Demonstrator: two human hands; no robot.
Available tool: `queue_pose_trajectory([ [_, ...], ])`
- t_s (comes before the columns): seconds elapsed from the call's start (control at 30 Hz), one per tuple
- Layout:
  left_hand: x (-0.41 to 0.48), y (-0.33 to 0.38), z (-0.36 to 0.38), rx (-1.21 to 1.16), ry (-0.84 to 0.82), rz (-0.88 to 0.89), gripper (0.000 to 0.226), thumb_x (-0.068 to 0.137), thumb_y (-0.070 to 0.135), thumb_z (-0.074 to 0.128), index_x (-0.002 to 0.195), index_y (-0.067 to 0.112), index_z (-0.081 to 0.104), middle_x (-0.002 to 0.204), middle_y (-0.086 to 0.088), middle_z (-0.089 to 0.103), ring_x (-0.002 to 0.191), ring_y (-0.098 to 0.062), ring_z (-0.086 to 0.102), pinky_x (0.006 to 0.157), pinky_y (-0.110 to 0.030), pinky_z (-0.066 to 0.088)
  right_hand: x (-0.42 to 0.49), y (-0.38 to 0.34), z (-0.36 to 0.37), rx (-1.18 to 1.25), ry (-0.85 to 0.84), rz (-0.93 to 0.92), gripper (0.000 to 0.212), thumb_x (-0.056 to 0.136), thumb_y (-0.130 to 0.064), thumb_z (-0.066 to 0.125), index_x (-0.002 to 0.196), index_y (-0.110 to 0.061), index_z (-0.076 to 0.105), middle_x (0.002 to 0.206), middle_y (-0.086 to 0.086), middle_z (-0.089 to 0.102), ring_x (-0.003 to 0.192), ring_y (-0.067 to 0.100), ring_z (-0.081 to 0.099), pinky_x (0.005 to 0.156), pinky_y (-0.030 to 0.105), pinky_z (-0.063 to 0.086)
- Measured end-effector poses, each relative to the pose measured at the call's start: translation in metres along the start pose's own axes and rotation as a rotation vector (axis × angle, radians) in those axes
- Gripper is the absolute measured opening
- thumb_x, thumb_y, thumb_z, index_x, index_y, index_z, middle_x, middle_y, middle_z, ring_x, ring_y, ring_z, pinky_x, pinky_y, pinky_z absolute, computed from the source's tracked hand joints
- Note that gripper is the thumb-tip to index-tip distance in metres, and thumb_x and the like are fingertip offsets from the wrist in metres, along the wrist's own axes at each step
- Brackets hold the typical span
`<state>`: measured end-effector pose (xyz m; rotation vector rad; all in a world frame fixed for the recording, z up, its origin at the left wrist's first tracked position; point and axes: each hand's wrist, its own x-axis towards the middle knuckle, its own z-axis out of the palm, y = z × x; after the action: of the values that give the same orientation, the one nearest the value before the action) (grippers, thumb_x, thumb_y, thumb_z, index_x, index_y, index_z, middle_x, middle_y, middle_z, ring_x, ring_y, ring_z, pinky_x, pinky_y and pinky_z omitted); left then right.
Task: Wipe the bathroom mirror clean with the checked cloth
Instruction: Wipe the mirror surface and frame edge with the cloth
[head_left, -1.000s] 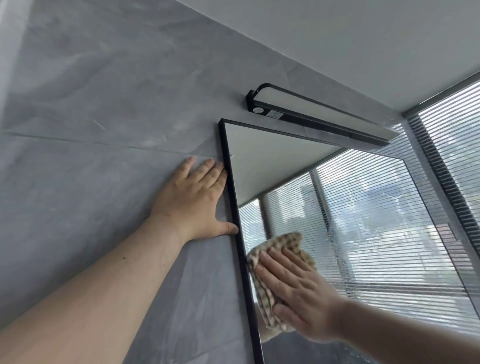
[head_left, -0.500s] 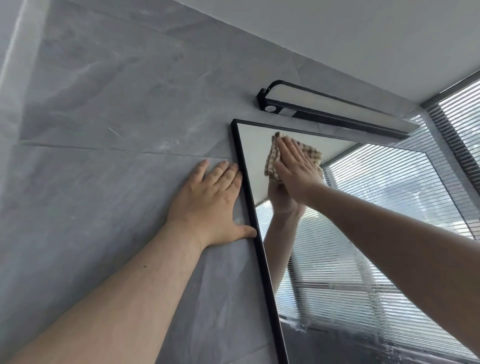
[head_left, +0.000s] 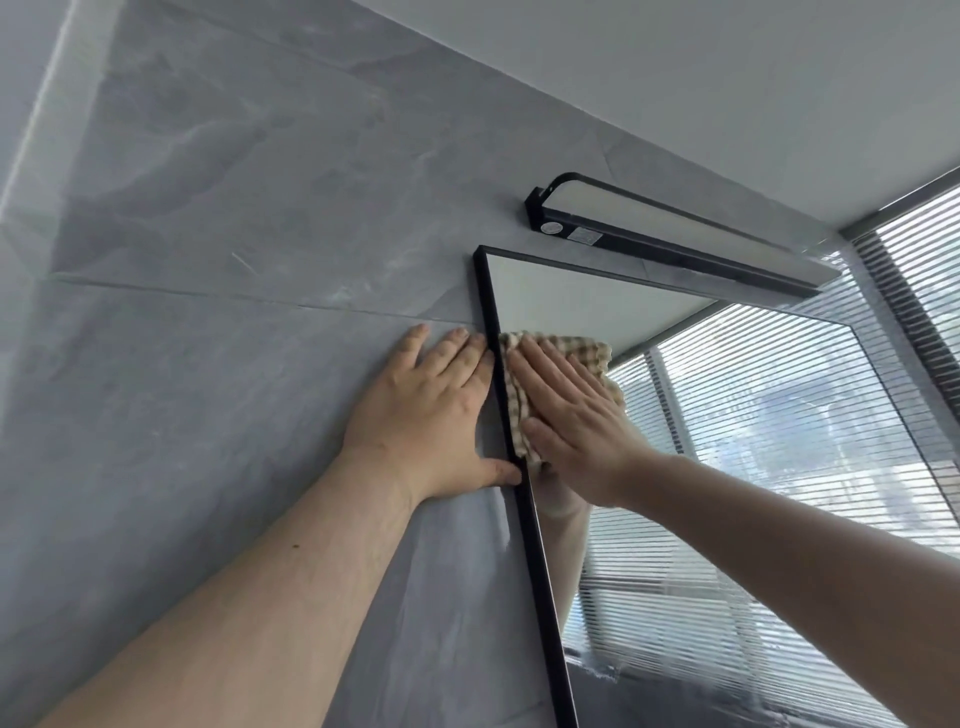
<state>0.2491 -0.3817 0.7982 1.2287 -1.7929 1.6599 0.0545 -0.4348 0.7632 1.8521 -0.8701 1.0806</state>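
The black-framed mirror (head_left: 753, 441) hangs on a grey tiled wall and reflects window blinds. My right hand (head_left: 576, 415) lies flat on the beige checked cloth (head_left: 589, 351), pressing it against the glass right beside the mirror's left frame, a little below the top corner. My left hand (head_left: 431, 415) rests flat on the wall tile just left of the frame, fingers apart, thumb touching the frame. Most of the cloth is hidden under my right hand.
A black bar lamp (head_left: 675, 239) is mounted just above the mirror's top edge. Window blinds (head_left: 924, 270) fill the upper right. The white ceiling (head_left: 675, 78) is close above. Grey wall tiles (head_left: 208, 260) extend to the left.
My right hand swept the cloth up from the lower left of the glass to near the top edge, then came down and left to sit against the frame. The left hand stayed on the wall.
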Motion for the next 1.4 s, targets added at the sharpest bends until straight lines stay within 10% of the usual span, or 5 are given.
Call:
queue_pose_trajectory([
  [0.87, 0.002, -0.003, 0.002, 0.003, -0.002, 0.030, 0.120, 0.075, 0.093, 0.026, 0.159, 0.011, -0.004, 0.168, -0.005, -0.008, 0.154, -0.021, -0.011, 0.122, -0.052, -0.006, 0.068, 0.100, 0.000, 0.282, 0.240, 0.939, 0.058, 0.101, -0.053, 0.019, 0.157, -0.042, 0.009, 0.167, -0.003, -0.006, 0.153, 0.018, -0.008, 0.118, 0.042, -0.012],
  [1.13, 0.002, -0.002, 0.002, 0.009, -0.008, 0.037, 0.119, 0.076, 0.092, 0.026, 0.158, 0.010, -0.003, 0.168, -0.008, -0.008, 0.154, -0.022, -0.011, 0.122, -0.053, -0.007, 0.080, 0.062, -0.018, 0.218, 0.091, 0.605, 0.061, 0.101, -0.055, 0.017, 0.157, -0.038, -0.001, 0.166, -0.003, -0.010, 0.153, 0.018, -0.011, 0.121, 0.048, -0.009],
  [1.4, 0.001, -0.002, 0.003, 0.019, 0.014, 0.019, 0.121, 0.074, 0.093, 0.026, 0.159, 0.011, 0.002, 0.168, -0.006, 0.000, 0.154, -0.021, -0.005, 0.123, -0.051, -0.004, 0.091, 0.018, -0.021, 0.202, 0.071, 0.431, 0.061, 0.106, -0.048, 0.020, 0.157, -0.032, -0.010, 0.165, -0.006, -0.017, 0.150, 0.009, -0.018, 0.108, 0.025, -0.012],
])
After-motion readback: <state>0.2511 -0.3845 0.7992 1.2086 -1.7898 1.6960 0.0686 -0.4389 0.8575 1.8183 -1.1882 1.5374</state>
